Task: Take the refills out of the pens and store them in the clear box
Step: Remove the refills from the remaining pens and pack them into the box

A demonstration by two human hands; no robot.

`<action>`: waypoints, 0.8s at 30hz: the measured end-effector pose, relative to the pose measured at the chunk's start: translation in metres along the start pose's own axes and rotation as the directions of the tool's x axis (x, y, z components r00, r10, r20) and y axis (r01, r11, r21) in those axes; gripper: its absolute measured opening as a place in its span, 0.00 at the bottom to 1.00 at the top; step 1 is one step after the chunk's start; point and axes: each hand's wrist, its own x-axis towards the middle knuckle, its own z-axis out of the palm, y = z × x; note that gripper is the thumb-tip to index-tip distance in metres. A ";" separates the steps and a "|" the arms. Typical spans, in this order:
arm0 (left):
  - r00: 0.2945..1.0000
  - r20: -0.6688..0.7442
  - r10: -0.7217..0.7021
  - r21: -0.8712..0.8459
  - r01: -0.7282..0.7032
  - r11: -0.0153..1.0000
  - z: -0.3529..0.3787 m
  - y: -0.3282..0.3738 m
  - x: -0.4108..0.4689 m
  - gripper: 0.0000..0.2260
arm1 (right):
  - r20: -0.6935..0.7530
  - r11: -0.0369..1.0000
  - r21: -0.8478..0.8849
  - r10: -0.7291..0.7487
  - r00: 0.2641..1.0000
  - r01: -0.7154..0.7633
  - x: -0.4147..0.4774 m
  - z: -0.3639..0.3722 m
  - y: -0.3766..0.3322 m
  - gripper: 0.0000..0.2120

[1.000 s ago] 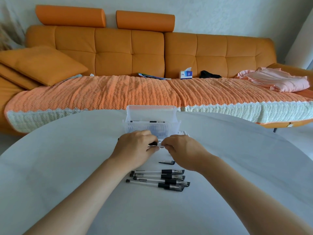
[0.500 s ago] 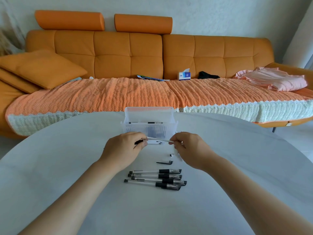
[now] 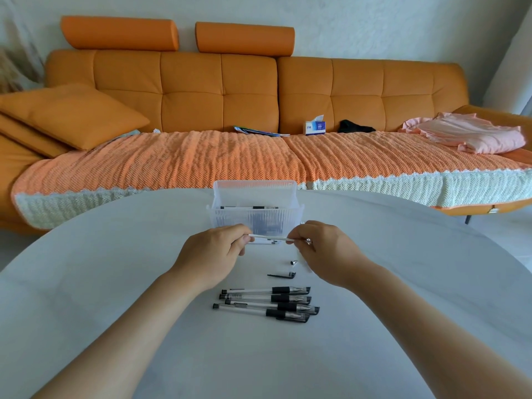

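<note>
A thin white refill (image 3: 270, 238) stretches level between my hands, just in front of the clear box (image 3: 290, 218). My left hand (image 3: 213, 254) pinches its left end and my right hand (image 3: 325, 251) pinches its right end. A clear piece, blurred, shows below my right hand. The ribbed clear box stands on the white table (image 3: 115, 283) with one pen-like stick (image 3: 250, 207) inside. Several black-grip pens (image 3: 264, 303) lie side by side nearer to me. A black cap (image 3: 282, 275) and a small tip piece (image 3: 293, 262) lie loose between the pens and my right hand.
More thin pen parts (image 3: 266, 242) lie on the table right against the box's front. Behind the round table is an orange sofa (image 3: 218, 90) with a tissue box (image 3: 315, 128), folded pink cloth (image 3: 475, 136) and cushions.
My hands started close together in front of the box and have drawn apart, baring the white refill between them. A small tip piece now lies on the table by the cap.
</note>
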 end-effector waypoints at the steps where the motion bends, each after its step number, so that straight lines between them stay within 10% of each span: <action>1: 1.000 0.007 -0.003 -0.006 0.004 1.000 0.000 0.000 0.000 0.10 | 0.001 1.000 0.004 0.003 1.000 -0.003 0.000 0.000 0.000 0.12; 18: 0.999 0.032 0.044 -0.038 -0.043 0.998 0.003 0.013 -0.002 0.07 | 0.000 0.998 0.057 -0.034 0.999 0.034 -0.001 0.006 -0.003 0.08; 24: 0.997 0.011 0.072 -0.045 -0.071 0.996 0.009 0.019 -0.002 0.06 | 0.059 0.994 0.109 0.019 0.998 -0.025 0.001 0.005 -0.007 0.23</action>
